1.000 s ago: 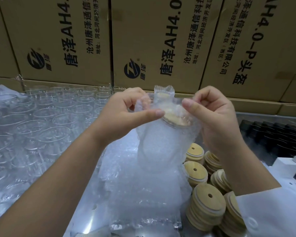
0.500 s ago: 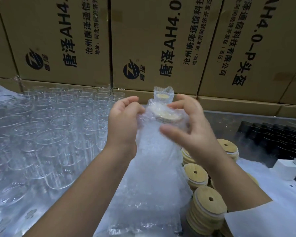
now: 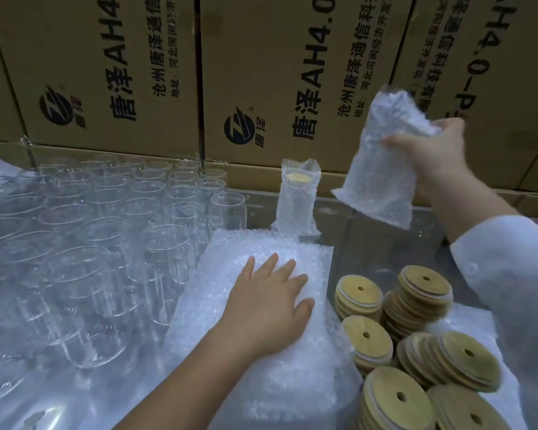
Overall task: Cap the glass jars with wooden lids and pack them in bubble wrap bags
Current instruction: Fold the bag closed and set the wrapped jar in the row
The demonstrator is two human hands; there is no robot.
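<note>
Packing step: right hand (image 3: 432,153) grips a bagged jar (image 3: 382,169) aloft and tilted, upper right of frame. Left hand (image 3: 271,302) lies flat, fingers spread, on the bubble wrap bags (image 3: 230,252) at centre. Next likely calls for standing it beside the upright packed jar (image 3: 297,200) at centre back, on the strip of table (image 3: 370,243) between cardboard boxes (image 3: 106,72), glass jars (image 3: 106,228) and wooden lids (image 3: 423,293).

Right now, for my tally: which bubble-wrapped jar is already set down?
The upright wrapped jar by the cardboard boxes; the tilted wrapped jar is gripped by the right hand.
</note>
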